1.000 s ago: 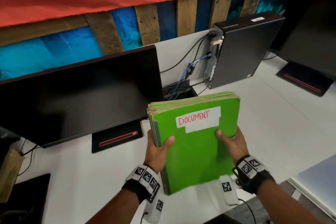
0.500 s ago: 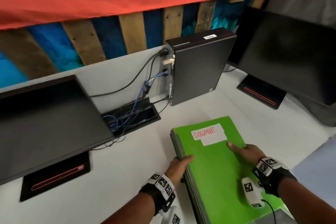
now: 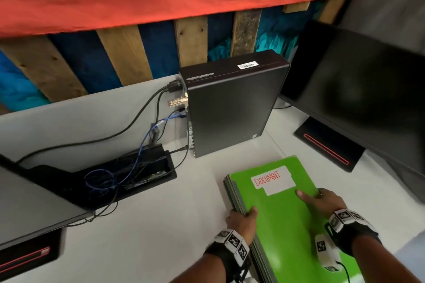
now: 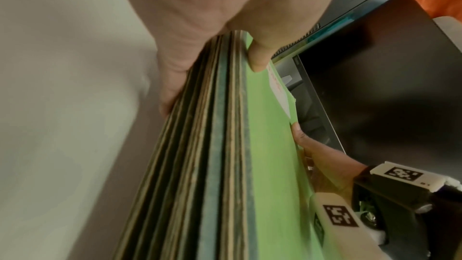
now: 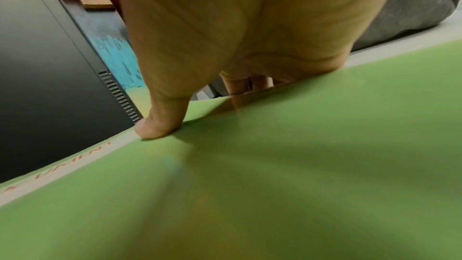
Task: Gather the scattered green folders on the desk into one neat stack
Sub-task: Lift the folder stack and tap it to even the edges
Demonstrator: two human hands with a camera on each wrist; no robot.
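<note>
On the white counter [image 3: 149,225], in front of the black computer tower [image 3: 230,108], sits the green folder stack [image 3: 287,220]. Left hand [image 3: 241,218] grips its left edge, thumb on top; right hand [image 3: 322,202] grips the right edge, thumb pressing the cover.

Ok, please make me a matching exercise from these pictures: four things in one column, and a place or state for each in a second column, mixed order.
Things:
1. stack of green folders
2. black upright computer case
3. white label with red writing
4. left hand

Places or states:
A. stuck on the top folder
B. held at both sides by two hands
C. standing behind the stack, cables plugged in
D. gripping the stack's left edge

Pairs: 1-B, 2-C, 3-A, 4-D
</note>
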